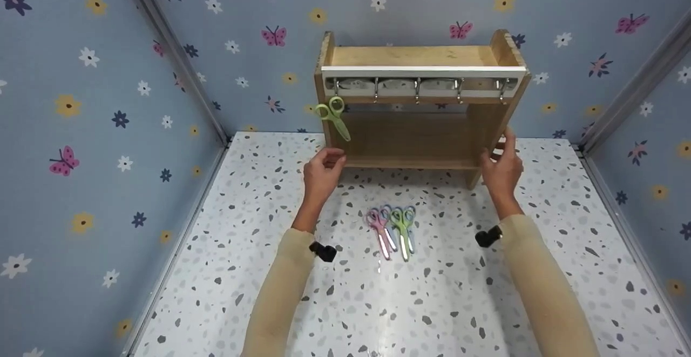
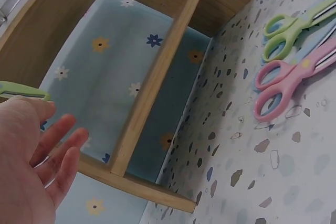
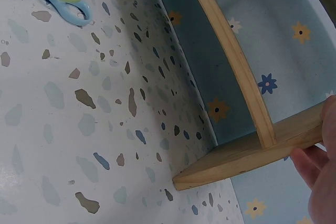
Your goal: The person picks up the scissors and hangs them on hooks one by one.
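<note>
A wooden shelf rack (image 1: 410, 162) stands against the back wall, with a white rail of metal hooks (image 1: 417, 84) across its front. Green-handled scissors (image 1: 334, 114) hang from the leftmost hook. My left hand (image 1: 324, 170) is at the rack's left side, just below these scissors, its fingers loosely bent with nothing gripped. In the left wrist view, the scissors' green tip (image 2: 23, 90) overlaps the thumb side of that hand. On the rack's right side, my right hand (image 1: 502, 170) holds the side panel (image 3: 252, 156) by its edge, thumb and fingers on either side.
Pink scissors (image 1: 380, 230), green scissors (image 1: 401, 233) and blue ones partly beneath them lie on the speckled white table (image 1: 432, 303) before the rack. Flower-patterned walls (image 1: 108, 184) enclose the left, back and right.
</note>
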### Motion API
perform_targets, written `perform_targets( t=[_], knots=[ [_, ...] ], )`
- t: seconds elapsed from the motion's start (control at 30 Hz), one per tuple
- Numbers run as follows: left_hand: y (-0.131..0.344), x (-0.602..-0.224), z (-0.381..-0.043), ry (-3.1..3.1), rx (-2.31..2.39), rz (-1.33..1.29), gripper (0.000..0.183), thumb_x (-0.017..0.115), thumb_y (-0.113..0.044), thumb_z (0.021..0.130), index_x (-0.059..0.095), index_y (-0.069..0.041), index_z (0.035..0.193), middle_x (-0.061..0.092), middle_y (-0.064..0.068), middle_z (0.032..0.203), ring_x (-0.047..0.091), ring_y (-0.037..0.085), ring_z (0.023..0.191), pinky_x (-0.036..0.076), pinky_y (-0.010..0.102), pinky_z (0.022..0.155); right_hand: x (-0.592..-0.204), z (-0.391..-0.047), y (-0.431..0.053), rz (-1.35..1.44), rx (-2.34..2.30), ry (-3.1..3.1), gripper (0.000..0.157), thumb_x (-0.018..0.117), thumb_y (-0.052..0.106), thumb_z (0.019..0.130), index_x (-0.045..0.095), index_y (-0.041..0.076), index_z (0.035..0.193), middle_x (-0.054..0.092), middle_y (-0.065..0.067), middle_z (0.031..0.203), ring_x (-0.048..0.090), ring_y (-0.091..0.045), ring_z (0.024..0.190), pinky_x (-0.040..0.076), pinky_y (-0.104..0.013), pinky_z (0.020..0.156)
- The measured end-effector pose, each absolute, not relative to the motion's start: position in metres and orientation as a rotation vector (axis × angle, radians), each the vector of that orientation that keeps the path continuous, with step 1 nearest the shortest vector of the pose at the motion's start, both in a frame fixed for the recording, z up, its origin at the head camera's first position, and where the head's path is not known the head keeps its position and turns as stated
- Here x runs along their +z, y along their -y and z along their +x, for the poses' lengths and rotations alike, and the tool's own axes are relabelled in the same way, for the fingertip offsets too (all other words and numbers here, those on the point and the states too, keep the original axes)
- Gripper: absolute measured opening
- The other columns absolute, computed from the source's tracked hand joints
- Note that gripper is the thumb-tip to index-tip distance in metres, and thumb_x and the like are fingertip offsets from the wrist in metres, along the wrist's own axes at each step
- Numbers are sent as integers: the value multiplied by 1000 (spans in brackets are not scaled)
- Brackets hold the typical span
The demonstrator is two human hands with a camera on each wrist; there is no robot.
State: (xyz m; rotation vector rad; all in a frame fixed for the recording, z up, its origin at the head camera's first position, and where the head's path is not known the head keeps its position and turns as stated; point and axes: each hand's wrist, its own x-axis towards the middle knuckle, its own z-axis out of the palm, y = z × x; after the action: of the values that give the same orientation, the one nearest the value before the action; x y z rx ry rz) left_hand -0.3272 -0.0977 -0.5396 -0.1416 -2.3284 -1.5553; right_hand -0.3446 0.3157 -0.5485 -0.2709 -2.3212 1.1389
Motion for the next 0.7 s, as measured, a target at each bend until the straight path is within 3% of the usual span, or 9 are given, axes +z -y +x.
perform_targets(
  t=[0.37, 0.57, 0.7],
  knots=[
    [88, -543, -312, 2490, -1408, -222, 20, 79, -21, 105, 79, -10, 122, 85, 11, 118, 81, 30, 111, 63, 50, 100, -547, -343, -316, -260, 1140, 2328, 68, 64, 9, 111, 38, 24, 173, 70, -26, 150, 74, -45, 135, 61, -61, 113],
    [83, -544, -306, 2542, -1313, -272, 25, 81, -25, 104, 79, -10, 124, 86, 10, 118, 81, 33, 110, 62, 53, 99, -550, -343, -316, -227, 1090, 2296, 65, 65, 9, 109, 44, 20, 170, 74, -30, 142, 78, -48, 126, 63, -63, 109],
    [81, -546, -303, 2546, -1299, -311, 24, 81, -25, 103, 80, -10, 122, 86, 10, 118, 81, 32, 111, 61, 54, 99, -549, -343, -317, -241, 1109, 2307, 66, 64, 10, 110, 42, 22, 171, 72, -29, 146, 77, -47, 130, 62, -62, 110]
  ],
)
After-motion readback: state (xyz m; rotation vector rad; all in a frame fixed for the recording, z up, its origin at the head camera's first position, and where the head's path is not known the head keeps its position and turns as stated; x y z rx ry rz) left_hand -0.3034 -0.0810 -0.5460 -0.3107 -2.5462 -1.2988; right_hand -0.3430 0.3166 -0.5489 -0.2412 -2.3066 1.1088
